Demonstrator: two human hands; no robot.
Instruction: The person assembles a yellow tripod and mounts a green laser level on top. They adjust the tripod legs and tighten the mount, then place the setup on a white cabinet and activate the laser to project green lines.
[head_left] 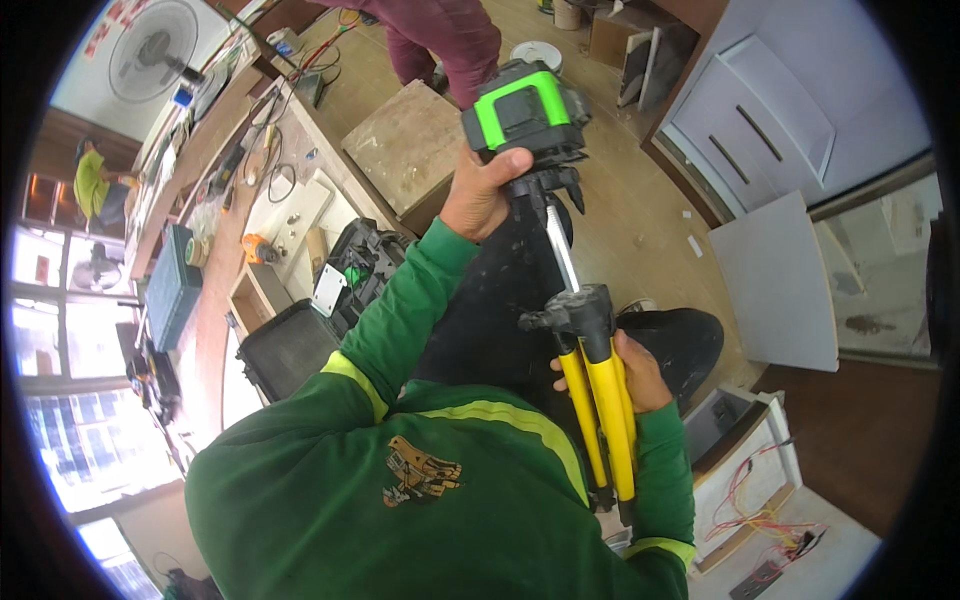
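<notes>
My left hand (478, 195) is closed around the base of a green and black laser level (522, 110), thumb across its lower edge. The laser level sits at the top of a tripod (608, 400) with folded yellow legs and a black collar; a silver centre column shows between collar and head. Wrapped round the yellow legs just below the collar is my right hand (642, 375), its fingers partly hidden behind them. The tripod slants across my lap, its feet toward my right forearm. An open black carrying case (290, 350) lies to the left of my left arm.
A long workbench (215, 330) at left carries a teal toolbox (172, 285), an orange tape measure (258, 249) and cables. A person in maroon trousers (440, 40) stands ahead; another in a yellow-green shirt (90, 185) is far left. Loose wires (765, 520) lie at lower right.
</notes>
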